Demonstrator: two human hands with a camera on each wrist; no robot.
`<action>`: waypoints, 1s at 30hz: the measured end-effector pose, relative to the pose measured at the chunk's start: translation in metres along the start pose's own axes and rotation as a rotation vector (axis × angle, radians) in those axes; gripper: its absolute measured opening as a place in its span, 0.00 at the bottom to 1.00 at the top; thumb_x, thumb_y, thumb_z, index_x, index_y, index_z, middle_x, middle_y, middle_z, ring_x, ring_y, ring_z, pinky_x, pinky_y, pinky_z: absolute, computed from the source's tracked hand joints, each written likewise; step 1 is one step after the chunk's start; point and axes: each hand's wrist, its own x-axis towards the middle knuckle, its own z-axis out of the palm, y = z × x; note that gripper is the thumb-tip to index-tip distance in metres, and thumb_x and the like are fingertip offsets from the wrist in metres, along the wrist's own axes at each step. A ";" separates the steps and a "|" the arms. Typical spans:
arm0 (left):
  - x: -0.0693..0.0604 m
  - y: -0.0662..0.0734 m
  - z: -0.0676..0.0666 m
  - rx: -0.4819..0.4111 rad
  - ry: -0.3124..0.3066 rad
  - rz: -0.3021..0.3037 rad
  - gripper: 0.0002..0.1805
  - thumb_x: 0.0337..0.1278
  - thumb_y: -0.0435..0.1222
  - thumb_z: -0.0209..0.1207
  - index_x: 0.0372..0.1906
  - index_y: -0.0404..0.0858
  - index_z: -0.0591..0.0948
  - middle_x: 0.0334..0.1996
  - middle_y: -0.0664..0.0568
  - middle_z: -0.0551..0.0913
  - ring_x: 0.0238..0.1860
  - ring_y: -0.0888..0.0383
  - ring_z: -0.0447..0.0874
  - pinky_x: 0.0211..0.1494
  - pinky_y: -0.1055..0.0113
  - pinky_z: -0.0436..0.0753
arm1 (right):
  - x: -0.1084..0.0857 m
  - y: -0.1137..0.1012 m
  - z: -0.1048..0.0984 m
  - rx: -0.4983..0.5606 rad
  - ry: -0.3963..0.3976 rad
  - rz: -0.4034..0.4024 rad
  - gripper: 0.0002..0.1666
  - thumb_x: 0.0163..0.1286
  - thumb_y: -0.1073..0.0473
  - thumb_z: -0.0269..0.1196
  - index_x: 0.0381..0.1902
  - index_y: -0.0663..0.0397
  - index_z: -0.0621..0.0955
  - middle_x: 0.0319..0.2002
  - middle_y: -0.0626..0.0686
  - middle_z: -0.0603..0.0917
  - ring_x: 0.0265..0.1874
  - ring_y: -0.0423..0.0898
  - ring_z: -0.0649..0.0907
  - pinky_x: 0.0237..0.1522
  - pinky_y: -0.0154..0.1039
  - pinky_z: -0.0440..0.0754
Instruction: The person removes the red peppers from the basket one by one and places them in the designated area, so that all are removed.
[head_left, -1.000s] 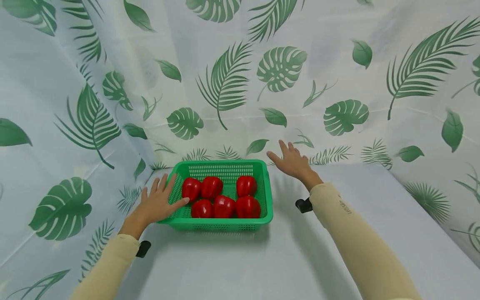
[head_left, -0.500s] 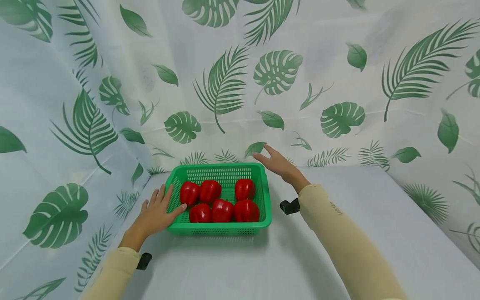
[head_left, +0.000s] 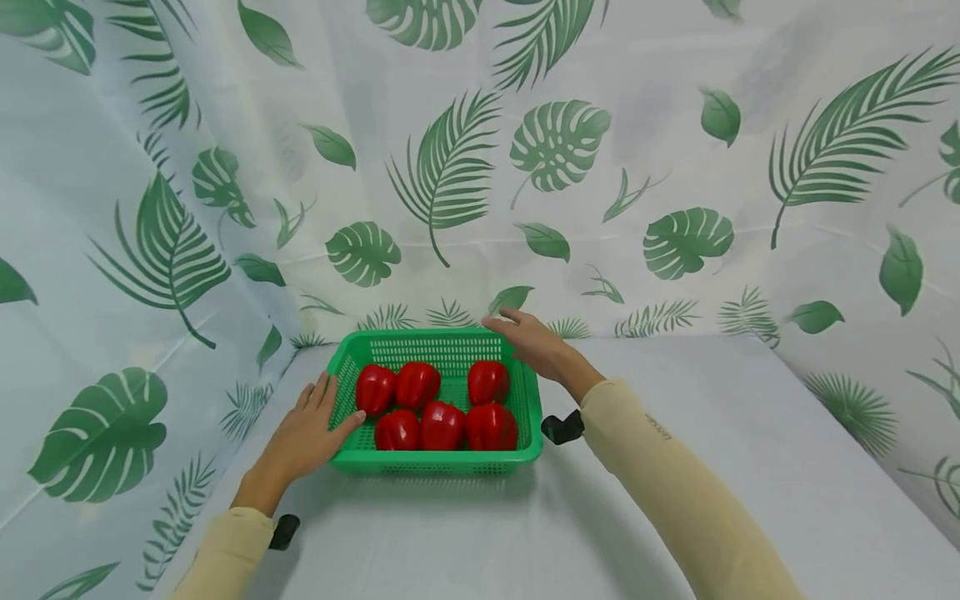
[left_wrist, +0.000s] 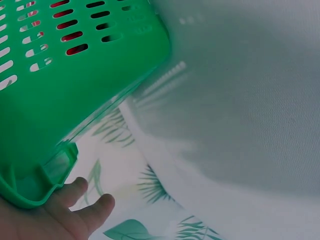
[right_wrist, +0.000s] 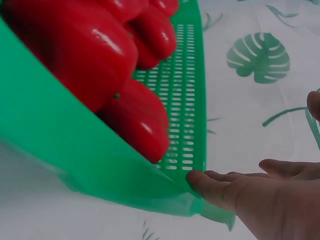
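A green plastic basket [head_left: 442, 457] with slotted walls stands on the table against the back, and several glossy red bell peppers [head_left: 442, 426] lie inside it. My left hand [head_left: 302, 437] lies along the basket's left rim, fingers straight and thumb reaching over the edge. In the left wrist view the left hand [left_wrist: 70, 215] touches the underside of the rim's corner. At the back right corner is my right hand [head_left: 542, 348], its fingers stretched out over the rim. The right wrist view shows a fingertip of the right hand [right_wrist: 272, 200] at that corner. Neither hand grips anything.
A white table [head_left: 675, 433] extends right and toward me. Leaf-printed white sheets [head_left: 555, 217] enclose the back and both sides. Small black wrist devices are on both wrists, the right device [head_left: 562, 427] close to the basket's right side.
My right hand has moved left and down, from beside the basket to its back right corner. My left hand has stayed at the left rim. The peppers lie as before.
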 end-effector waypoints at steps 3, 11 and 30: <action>0.000 -0.001 0.001 0.000 0.000 0.003 0.54 0.80 0.63 0.46 0.84 0.22 0.47 0.85 0.28 0.42 0.81 0.22 0.42 0.74 0.22 0.55 | 0.001 0.004 0.004 0.013 -0.024 0.028 0.49 0.83 0.44 0.58 0.88 0.59 0.49 0.85 0.63 0.53 0.82 0.65 0.57 0.78 0.63 0.59; -0.005 -0.002 0.002 -0.002 0.004 -0.002 0.53 0.80 0.62 0.48 0.84 0.23 0.49 0.85 0.28 0.43 0.80 0.22 0.42 0.74 0.22 0.56 | 0.008 0.014 0.023 -0.044 -0.023 0.092 0.50 0.82 0.45 0.61 0.84 0.70 0.53 0.82 0.68 0.59 0.80 0.66 0.62 0.77 0.64 0.63; -0.002 -0.003 0.003 -0.031 0.042 0.031 0.52 0.80 0.61 0.49 0.83 0.23 0.51 0.85 0.29 0.44 0.81 0.22 0.43 0.74 0.23 0.58 | 0.023 0.019 0.029 0.010 0.049 0.218 0.21 0.75 0.61 0.67 0.59 0.69 0.79 0.59 0.64 0.80 0.62 0.60 0.78 0.65 0.69 0.76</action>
